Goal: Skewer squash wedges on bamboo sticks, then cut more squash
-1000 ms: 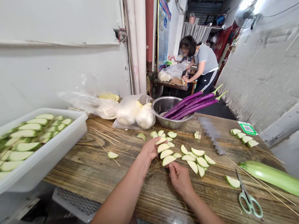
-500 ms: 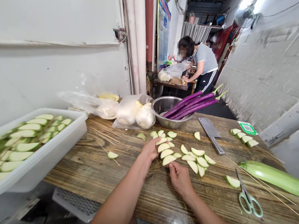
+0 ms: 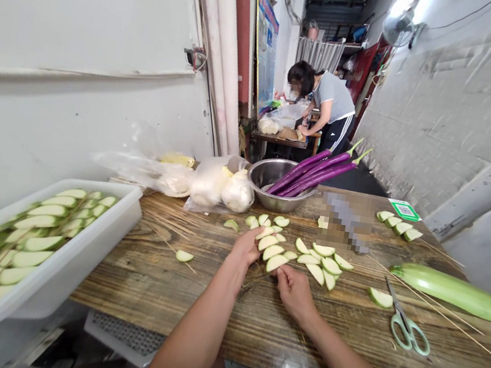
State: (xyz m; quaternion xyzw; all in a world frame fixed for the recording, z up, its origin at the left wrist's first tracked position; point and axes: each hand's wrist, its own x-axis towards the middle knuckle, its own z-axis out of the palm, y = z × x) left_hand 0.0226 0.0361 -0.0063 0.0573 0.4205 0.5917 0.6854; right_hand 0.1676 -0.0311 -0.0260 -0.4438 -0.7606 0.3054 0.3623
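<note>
My left hand point(image 3: 247, 246) rests on the wooden table point(image 3: 190, 299), fingers curled onto a row of pale green vegetable slices point(image 3: 272, 252). Just to the right, my right hand point(image 3: 295, 291) pinches the nearest slice point(image 3: 276, 263) of that row with its fingertips. A thin bamboo skewer seems to run under the hands, but it is hard to make out. More slices point(image 3: 325, 264) lie fanned out beyond my right hand.
A white tub point(image 3: 92, 240) of skewered slices sits at the left edge. Behind are plastic bags point(image 3: 221, 187), a steel bowl point(image 3: 277, 176) of purple eggplants, a blurred patch point(image 3: 346, 222), a whole green squash point(image 3: 450, 290), scissors point(image 3: 406, 328) and loose skewers point(image 3: 448, 316). Another person point(image 3: 329, 107) works at a far table.
Both hands stay at the same slices; the view has only shifted slightly. The person at the back has straightened up a little.
</note>
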